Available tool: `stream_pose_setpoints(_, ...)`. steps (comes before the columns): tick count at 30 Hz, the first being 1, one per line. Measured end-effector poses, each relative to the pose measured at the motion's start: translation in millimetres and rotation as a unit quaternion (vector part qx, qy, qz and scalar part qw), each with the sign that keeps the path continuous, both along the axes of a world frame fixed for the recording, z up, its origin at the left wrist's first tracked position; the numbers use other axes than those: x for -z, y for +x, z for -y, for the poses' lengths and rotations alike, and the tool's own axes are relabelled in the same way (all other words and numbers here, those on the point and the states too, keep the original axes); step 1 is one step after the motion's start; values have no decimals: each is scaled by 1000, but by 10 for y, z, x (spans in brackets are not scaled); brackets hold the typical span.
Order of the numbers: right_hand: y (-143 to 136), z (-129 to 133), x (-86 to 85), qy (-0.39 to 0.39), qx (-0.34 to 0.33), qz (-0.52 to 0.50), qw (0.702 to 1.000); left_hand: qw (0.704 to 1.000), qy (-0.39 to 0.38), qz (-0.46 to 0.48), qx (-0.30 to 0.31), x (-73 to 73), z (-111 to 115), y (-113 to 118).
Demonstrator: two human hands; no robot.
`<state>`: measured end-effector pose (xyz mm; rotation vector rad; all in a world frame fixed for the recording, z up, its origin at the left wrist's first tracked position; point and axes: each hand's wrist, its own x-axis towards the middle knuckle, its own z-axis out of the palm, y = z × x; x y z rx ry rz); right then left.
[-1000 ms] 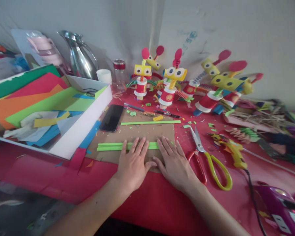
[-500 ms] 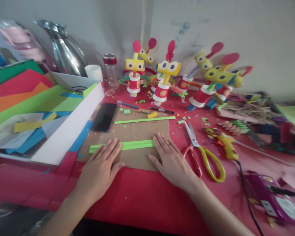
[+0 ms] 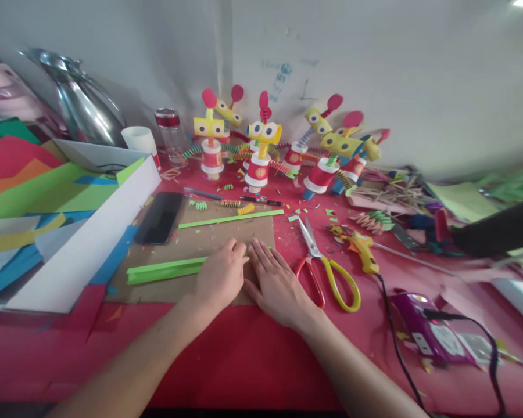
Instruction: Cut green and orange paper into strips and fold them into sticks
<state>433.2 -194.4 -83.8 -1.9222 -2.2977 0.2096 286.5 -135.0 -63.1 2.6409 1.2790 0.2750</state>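
Note:
A long folded green paper strip [image 3: 165,270] lies across a brown cardboard sheet [image 3: 135,293]. My left hand [image 3: 224,270] is over the strip right of its middle, fingers curled and pressed together; what they pinch is hidden. Beside it, my right hand [image 3: 276,281] lies flat over the strip's right end, fingers stretched out. Behind both hands is a thinner green strip [image 3: 230,219]. Open scissors [image 3: 326,267] with one red and one yellow handle rest to the right of my right hand.
Several paper-cup figures [image 3: 259,157] stand at the back. A white box [image 3: 87,232] of coloured paper and a black phone [image 3: 159,217] are at left. A yellow glue gun [image 3: 364,252], its cord and a purple device [image 3: 431,328] lie at right.
My left hand has moved right, close to my right hand, and its fingers have curled in. More of the folded strip's left part shows. The view has shifted to the right.

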Motion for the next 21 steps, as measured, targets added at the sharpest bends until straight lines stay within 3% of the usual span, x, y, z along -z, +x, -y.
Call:
stream_pose_setpoints(4,114,-23,-28,-24,-3,23,999,999,-37,25,11,151,-195,40)
stream_pose_setpoints(9,336,-55,-144,41,125,82,988,998,-63,9,-2,154,-206,-6)
stream_pose_setpoints(14,421,-137,-381,34,198,12,980,998,-63,8,-19,131,-164,45)
stream_pose_setpoints(16,428,-218,-366,43,166,-31,985,998,-56,12,-16,135,-152,46)
stream_pose_setpoints(21,460,-431,-112,58,69,-139,986,999,-46,27,-8,150,-142,37)
